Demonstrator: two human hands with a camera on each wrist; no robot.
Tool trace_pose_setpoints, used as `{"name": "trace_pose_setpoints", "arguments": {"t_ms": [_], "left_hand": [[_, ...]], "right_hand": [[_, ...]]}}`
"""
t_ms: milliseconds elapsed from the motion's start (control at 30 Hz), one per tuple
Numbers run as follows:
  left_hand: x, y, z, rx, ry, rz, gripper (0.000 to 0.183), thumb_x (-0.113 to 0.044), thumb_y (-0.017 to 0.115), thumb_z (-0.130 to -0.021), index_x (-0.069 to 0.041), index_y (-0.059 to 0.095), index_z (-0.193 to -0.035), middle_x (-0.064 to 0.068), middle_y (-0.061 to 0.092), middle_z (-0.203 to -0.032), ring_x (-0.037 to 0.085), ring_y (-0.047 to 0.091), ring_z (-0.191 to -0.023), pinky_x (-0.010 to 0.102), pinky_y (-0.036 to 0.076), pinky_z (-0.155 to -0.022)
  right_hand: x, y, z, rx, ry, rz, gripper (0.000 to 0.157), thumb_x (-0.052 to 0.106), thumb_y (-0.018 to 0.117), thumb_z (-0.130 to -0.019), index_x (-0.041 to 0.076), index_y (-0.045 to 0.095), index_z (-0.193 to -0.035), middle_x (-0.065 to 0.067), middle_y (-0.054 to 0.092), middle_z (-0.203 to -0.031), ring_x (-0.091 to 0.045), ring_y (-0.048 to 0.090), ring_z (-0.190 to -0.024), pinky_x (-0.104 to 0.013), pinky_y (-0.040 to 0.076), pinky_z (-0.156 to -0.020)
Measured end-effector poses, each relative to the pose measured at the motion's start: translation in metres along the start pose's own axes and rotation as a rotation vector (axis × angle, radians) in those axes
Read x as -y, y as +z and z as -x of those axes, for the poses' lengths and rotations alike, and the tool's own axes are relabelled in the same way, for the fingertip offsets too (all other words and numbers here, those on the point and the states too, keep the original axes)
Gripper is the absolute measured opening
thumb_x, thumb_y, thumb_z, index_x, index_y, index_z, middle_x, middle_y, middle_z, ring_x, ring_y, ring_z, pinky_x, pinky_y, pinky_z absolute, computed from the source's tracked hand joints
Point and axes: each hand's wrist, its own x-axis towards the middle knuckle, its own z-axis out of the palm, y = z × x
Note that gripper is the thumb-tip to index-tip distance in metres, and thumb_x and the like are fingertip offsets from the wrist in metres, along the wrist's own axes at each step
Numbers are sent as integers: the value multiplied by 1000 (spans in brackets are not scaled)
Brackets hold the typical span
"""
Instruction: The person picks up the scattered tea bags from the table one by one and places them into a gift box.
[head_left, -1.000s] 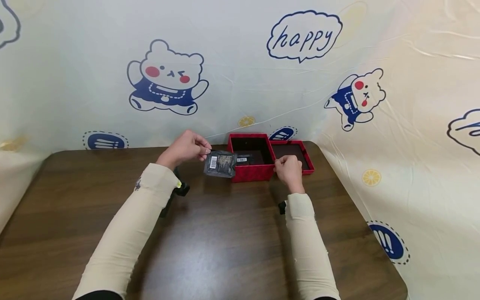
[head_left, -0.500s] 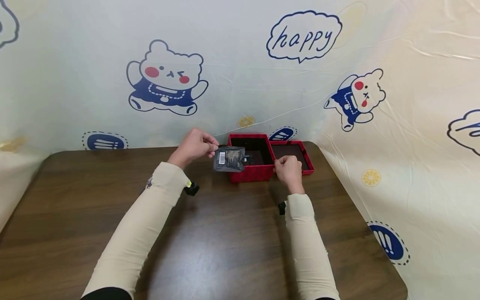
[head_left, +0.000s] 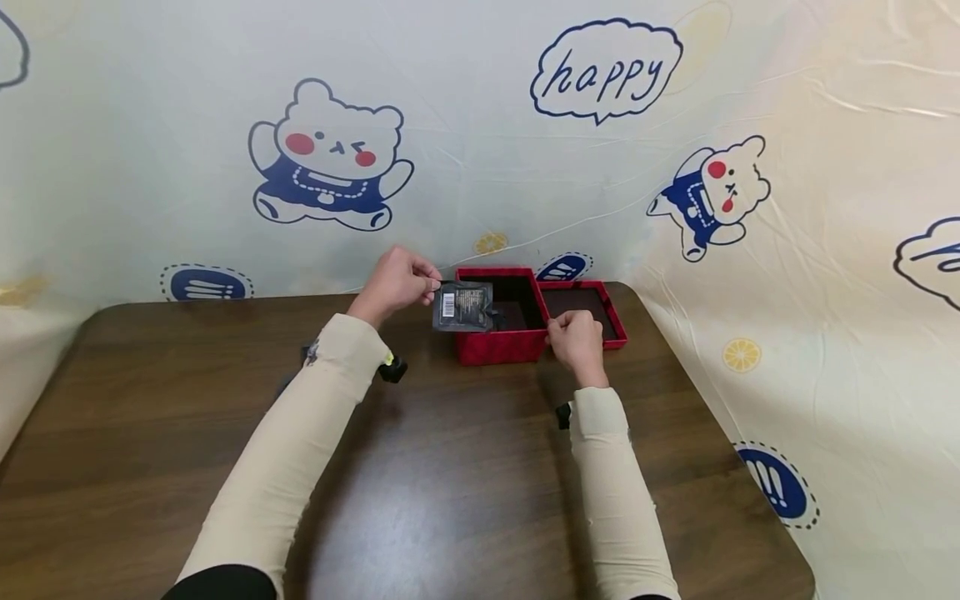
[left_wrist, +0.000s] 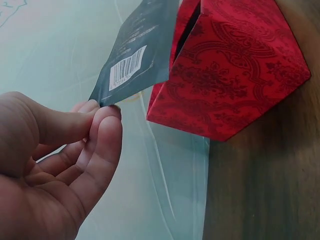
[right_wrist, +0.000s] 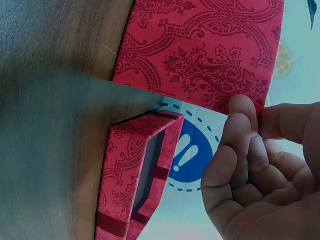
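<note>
Between the thumb and fingertips of my left hand (head_left: pixel 397 283) a flat dark sachet (head_left: pixel 462 307) is pinched by one corner. A white barcode label shows on it in the left wrist view. The sachet overlaps the left part of the open red patterned box (head_left: pixel 502 348) in the head view, and a small dark piece shows at its right edge. The box stands upright with a dark inside. My right hand (head_left: pixel 577 343) grips the front right corner of the box; the right wrist view shows thumb and fingertips (right_wrist: pixel 240 127) at its upper edge.
Beside the box on its right lies a shallow red lid (head_left: pixel 617 321), dark side up. Both sit near the back edge of the brown wooden table (head_left: pixel 450 467). A printed cloth (head_left: pixel 480 125) with bear drawings hangs right behind the table.
My left hand has moved right and farther back with the sachet, bringing it from beside the box to over its left part. The right hand stays at the box corner.
</note>
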Motion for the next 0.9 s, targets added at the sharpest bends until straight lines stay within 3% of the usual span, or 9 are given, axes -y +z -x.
{"name": "trace_pose_setpoints", "arguments": {"t_ms": [433, 700, 900], "left_hand": [[-9, 10, -12, -61, 45, -100, 8, 1, 68, -92, 2, 76, -93, 19, 69, -89, 33, 67, -73, 28, 57, -60], [-15, 17, -21, -101, 118, -200, 9, 0, 67, -93, 2, 76, -91, 14, 69, -85, 20, 64, -62, 27, 56, -58], [-20, 20, -26, -125, 162, -231, 10, 2, 67, -91, 2, 76, -88, 13, 71, -80, 19, 65, -60, 28, 55, -57]], "right_hand": [[0, -1, 1, 26, 36, -28, 29, 19, 61, -99, 7, 73, -75, -5, 71, -74, -26, 57, -82, -37, 48, -60], [-2, -1, -1, 12, 13, -24, 30, 20, 62, -99, 6, 75, -75, -4, 70, -71, -27, 58, -82, -37, 47, -61], [-2, -1, -2, 11, 7, -23, 32, 22, 61, -99, 8, 74, -72, -2, 70, -69, -25, 59, -78, -36, 47, -60]]}}
